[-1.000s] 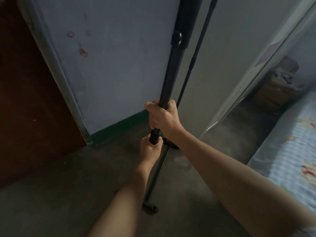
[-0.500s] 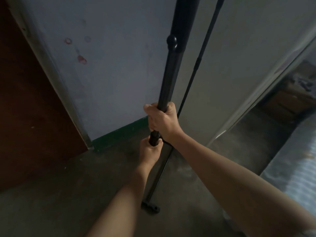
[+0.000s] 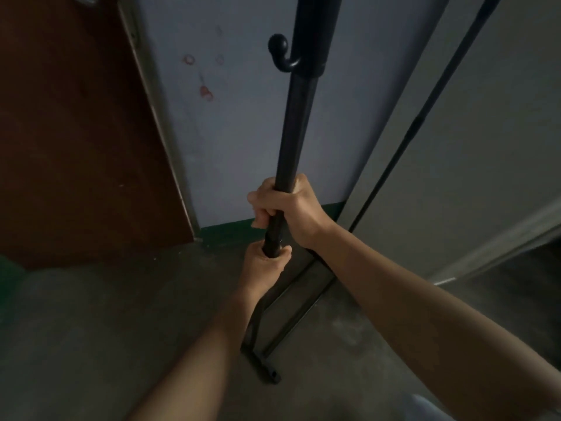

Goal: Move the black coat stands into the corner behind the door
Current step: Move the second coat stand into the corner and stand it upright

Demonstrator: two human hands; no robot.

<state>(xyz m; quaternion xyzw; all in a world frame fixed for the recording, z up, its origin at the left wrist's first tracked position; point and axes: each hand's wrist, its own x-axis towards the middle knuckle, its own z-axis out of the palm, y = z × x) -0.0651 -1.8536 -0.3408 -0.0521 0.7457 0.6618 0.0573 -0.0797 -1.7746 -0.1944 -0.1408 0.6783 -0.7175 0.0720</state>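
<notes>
We see the door (image 3: 76, 141) on the left, the wall (image 3: 236, 132) beside it, the coat stand (image 3: 296, 126) before the wall, a thinner pole (image 3: 419, 126) to its right.

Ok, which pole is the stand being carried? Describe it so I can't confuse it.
Start at the blue wall beside the brown door. In front stands the thick black pole, both hands gripping it. Unlike the thin rod to its right, it has a ball-tipped hook.

Plain matte black metal coat stand pole (image 3: 293, 129) in my grip; reddish-brown wooden door (image 3: 76, 132); pale blue wall (image 3: 236, 132), red-stained, green skirting (image 3: 227, 230); mottled grey concrete floor (image 3: 91, 329).
</notes>
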